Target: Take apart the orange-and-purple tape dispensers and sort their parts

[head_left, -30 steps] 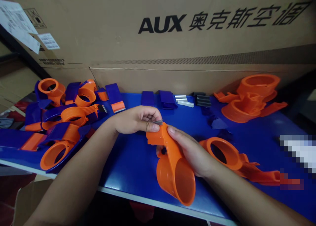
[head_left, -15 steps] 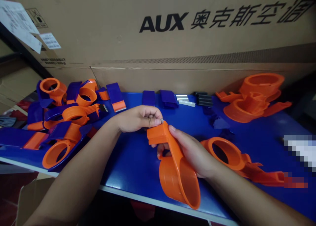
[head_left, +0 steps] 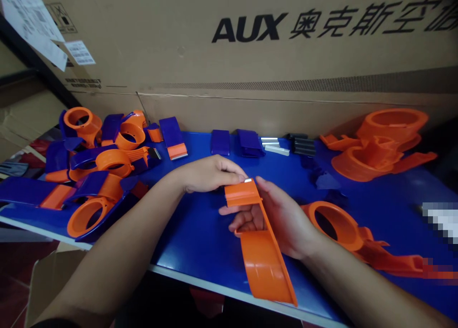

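Left hand [head_left: 211,175] pinches a pale strip [head_left: 248,180] at the edge of the orange frame [head_left: 264,263], 6 o'clock; my right hand [head_left: 286,218] grips the frame. Strip appears partly seated; fitting a blue cover [head_left: 220,142], 12 o'clock, seemingly remains. Covered units [head_left: 91,184] lie at 10 o'clock.

AUX carton [head_left: 229,63], white paper labels [head_left: 35,25], reddish floor [head_left: 14,266]

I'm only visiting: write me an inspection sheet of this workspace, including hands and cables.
Surface: glossy blue tabletop under scattered parts.
Work pieces: orange plastic holder with curved band; small shiny pale strip at its upper end.
Clutter: orange-and-purple plastic assemblies, left; orange plastic ring-shaped frames, right.
Hands: right hand grips the holder; left hand at the strip, hold unclear.
Cables: nothing seen.
Surroundings: large brown cardboard box printed AUX, behind.
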{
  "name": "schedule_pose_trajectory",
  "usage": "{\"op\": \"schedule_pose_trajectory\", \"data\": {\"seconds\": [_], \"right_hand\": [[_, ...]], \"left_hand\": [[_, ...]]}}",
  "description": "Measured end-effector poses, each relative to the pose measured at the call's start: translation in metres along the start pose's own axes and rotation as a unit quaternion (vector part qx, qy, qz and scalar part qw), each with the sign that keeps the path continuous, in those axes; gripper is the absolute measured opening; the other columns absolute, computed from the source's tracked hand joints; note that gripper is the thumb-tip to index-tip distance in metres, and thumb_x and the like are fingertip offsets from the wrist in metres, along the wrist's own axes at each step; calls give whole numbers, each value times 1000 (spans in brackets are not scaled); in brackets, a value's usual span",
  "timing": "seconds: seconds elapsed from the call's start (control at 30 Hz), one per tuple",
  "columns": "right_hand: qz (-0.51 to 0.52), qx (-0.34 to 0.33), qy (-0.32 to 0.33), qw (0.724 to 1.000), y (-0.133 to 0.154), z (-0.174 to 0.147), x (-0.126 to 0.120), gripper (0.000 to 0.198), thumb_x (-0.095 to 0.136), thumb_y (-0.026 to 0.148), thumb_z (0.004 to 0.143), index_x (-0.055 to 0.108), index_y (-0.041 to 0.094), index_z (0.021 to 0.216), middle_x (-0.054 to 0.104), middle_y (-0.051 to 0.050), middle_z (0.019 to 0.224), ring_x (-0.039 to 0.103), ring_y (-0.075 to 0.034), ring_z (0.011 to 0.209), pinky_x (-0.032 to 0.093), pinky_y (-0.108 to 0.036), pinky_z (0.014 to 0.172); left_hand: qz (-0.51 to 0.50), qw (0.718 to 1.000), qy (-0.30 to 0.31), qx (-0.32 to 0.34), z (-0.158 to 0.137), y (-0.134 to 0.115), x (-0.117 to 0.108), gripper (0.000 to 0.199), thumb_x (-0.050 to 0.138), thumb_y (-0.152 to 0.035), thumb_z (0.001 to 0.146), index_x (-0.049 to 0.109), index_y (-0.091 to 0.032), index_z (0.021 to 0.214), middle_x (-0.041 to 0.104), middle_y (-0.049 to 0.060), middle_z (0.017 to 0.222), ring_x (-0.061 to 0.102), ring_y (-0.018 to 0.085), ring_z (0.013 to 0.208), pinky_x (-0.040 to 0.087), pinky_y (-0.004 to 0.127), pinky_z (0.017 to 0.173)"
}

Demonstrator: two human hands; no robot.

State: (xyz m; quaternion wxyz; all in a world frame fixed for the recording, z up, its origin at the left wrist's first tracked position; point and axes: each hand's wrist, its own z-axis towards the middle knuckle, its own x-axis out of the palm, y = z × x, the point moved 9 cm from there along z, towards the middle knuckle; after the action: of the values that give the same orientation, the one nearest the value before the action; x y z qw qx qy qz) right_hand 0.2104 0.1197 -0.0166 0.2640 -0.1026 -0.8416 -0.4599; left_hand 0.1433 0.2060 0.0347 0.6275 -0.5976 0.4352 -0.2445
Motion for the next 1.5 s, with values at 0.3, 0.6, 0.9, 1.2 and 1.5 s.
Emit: {"op": "schedule_pose_trajectory", "data": {"seconds": [0.3, 0.6, 0.9, 1.2, 1.5], "right_hand": [[-73, -57, -133, 987, 13, -5, -13, 25, 67, 43, 88, 62, 18, 90, 64, -1, 55, 41, -8, 31, 31, -18, 29], [0, -89, -183, 979, 26, -8, -24, 19, 62, 33, 88, 49, 22, 80, 44, 7, 48, 36, -8, 34, 30, -17, 32], [69, -119, -182, 974, 30, -7, -30, 16, 63, 29, 85, 50, 22, 81, 47, 6, 57, 36, -6, 38, 28, -17, 34], [61, -144, -188, 970, 34, -11, -30, 19, 65, 29, 81, 47, 22, 79, 43, 8, 54, 31, -6, 38, 24, -17, 33], [52, -143, -213, 965, 31, -14, -32, 19, 64, 30, 81, 48, 23, 77, 40, 8, 50, 30, -7, 36, 23, -19, 32]], "left_hand": [[-51, 995, -33, -81, 6, 19, 17, 18, 60, -25, 92, 73, -15, 100, 70, 1, 73, 58, 8, 51, 48, 21, 54], [-15, 999, -37, -30, -3, -1, 4, 28, 75, -35, 85, 69, -15, 104, 71, 5, 93, 66, 12, 80, 53, 25, 72], [-48, 997, -50, 38, -4, -15, 11, 36, 79, -20, 78, 63, -17, 110, 66, 7, 110, 65, 12, 86, 52, 30, 81], [-58, 998, -26, 25, -7, -18, 20, 34, 71, -13, 77, 61, -17, 108, 70, 2, 88, 66, 12, 74, 49, 24, 68], [16, 995, -89, 42, -7, -23, 22, 29, 66, -8, 68, 67, -17, 96, 63, -4, 69, 57, 9, 61, 43, 21, 59]]}}
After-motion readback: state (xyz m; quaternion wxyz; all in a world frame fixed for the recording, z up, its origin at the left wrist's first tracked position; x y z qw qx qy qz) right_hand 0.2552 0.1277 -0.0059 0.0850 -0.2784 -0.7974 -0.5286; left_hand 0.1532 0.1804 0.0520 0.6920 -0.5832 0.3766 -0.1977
